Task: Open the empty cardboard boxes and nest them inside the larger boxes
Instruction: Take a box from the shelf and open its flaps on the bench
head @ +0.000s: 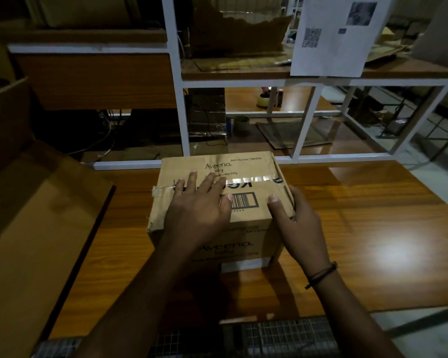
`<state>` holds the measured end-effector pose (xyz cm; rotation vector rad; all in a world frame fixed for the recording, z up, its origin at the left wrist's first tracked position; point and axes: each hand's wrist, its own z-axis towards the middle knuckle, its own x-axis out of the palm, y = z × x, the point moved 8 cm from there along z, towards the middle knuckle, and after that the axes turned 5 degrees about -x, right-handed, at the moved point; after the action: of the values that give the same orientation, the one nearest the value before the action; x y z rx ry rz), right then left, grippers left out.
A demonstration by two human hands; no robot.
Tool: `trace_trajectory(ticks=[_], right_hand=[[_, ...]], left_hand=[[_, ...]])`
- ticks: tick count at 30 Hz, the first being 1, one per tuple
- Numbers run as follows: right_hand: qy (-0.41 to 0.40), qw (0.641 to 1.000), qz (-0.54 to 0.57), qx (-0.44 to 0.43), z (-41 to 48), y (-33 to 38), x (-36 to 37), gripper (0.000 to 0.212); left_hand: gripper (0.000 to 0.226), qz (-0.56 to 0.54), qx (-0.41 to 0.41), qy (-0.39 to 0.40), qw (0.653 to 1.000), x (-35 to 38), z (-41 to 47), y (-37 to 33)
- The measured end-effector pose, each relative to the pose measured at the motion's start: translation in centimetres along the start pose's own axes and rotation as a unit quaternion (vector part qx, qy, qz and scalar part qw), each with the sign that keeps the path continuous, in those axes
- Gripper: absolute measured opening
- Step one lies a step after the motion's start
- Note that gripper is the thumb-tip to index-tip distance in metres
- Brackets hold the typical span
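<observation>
A small cardboard box [246, 169] printed "Aveeno baby" stands on the wooden table [360, 228], its top flaps closed and taped across the middle. My left hand [199, 205] lies flat on the box top, fingers straight and spread over the tape seam. My right hand [295, 218] holds the box's near right corner, thumb on top and fingers wrapped down the right side. A large open cardboard box [29, 228] stands at the left, its wide flap leaning toward the table.
A white metal shelf frame [177, 99] rises right behind the table, holding torn cardboard, a tape roll [264, 100] and cables. A printed paper sheet [339, 34] hangs at upper right. A wire mesh [269, 337] runs along the table's near edge.
</observation>
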<state>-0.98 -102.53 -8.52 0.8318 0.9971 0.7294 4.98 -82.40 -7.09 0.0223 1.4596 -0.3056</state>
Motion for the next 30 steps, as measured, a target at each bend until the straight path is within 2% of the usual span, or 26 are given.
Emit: trace_trajectory(ticks=[12, 19, 25, 28, 30], right_hand=[[-0.012, 0.999, 0.038, -0.031, 0.5, -1.2, 0.0, 0.038], [-0.015, 0.999, 0.021, -0.046, 3.1, -1.5, 1.0, 0.033], [-0.003, 0.999, -0.004, -0.041, 6.9, -1.0, 1.9, 0.039], [-0.006, 0.999, 0.025, -0.026, 7.9, -0.9, 1.3, 0.041], [-0.037, 0.998, 0.03, -0.034, 8.3, -0.4, 0.1, 0.042]], left_hand=[[0.069, -0.015, 0.001, -0.019, 1.0, -0.1, 0.5, 0.1], [0.055, -0.025, -0.007, -0.012, 1.0, -0.4, 3.3, 0.2], [0.046, -0.07, -0.008, -0.07, 0.995, -1.7, 6.0, 0.6], [0.035, -0.107, 0.026, -0.135, 0.985, -3.3, 5.8, 0.5], [0.047, -0.095, 0.054, -0.17, 0.979, -4.0, 5.2, 0.5]])
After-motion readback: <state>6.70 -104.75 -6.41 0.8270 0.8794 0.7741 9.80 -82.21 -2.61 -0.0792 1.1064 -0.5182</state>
